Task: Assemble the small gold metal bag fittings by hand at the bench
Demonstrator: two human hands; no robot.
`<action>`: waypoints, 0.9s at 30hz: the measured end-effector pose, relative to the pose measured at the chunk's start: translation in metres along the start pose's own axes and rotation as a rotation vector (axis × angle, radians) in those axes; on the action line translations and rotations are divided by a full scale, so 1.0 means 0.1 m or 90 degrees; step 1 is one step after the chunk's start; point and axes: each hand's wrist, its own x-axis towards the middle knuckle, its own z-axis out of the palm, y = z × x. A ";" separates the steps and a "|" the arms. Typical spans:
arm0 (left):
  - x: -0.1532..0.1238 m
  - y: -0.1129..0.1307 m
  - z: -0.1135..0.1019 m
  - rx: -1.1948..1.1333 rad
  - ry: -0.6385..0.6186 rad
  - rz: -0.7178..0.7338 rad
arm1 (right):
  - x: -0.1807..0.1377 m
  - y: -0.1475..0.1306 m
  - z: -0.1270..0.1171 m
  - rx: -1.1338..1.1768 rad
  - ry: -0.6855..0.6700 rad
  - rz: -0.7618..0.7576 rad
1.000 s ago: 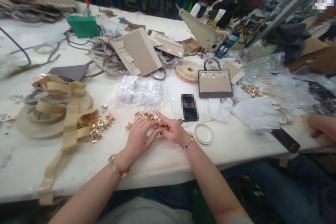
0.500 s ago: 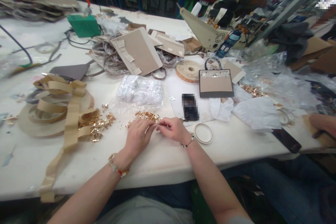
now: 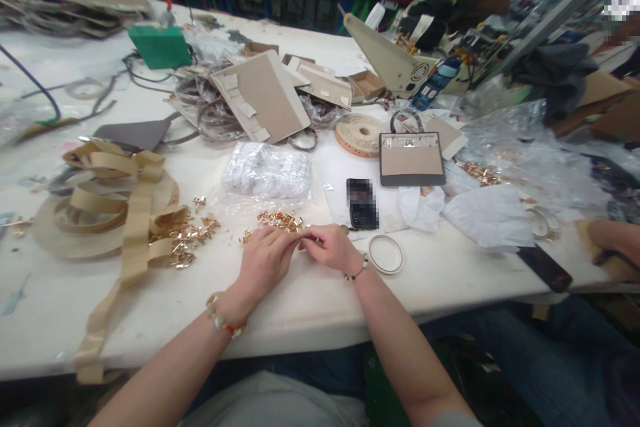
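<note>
My left hand (image 3: 267, 257) and my right hand (image 3: 333, 245) meet fingertip to fingertip over the white table (image 3: 310, 307). Both are closed in a pinch, and whatever lies between the fingers is too small and covered to make out. Just beyond my left hand is a small pile of gold metal fittings (image 3: 281, 220). More gold fittings (image 3: 193, 240) are heaped to the left, beside a loosely coiled tan strip (image 3: 137, 227). A roll of narrow tape (image 3: 386, 255) lies flat by my right wrist.
A plastic-wrapped white packet (image 3: 267, 170), a phone (image 3: 363, 203) and a bag panel with a handle (image 3: 413, 159) lie beyond my hands. Stacked beige panels (image 3: 263, 97) stand further back. At the right, another person's hand (image 3: 613, 240) rests near a dark phone (image 3: 545, 268).
My fingertips have drawn slightly closer, the left fingers now overlapping the right ones. The other person's hand at the right has shifted a little. The rest stays as it was.
</note>
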 end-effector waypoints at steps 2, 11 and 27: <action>0.00 0.00 0.00 0.001 -0.002 -0.004 | 0.00 0.01 0.01 0.001 0.006 0.007; 0.00 0.02 -0.01 -0.006 -0.021 -0.012 | 0.00 0.00 0.00 -0.028 0.000 0.000; 0.03 0.04 -0.10 -0.006 0.059 0.121 | -0.01 -0.06 -0.03 0.227 -0.070 0.136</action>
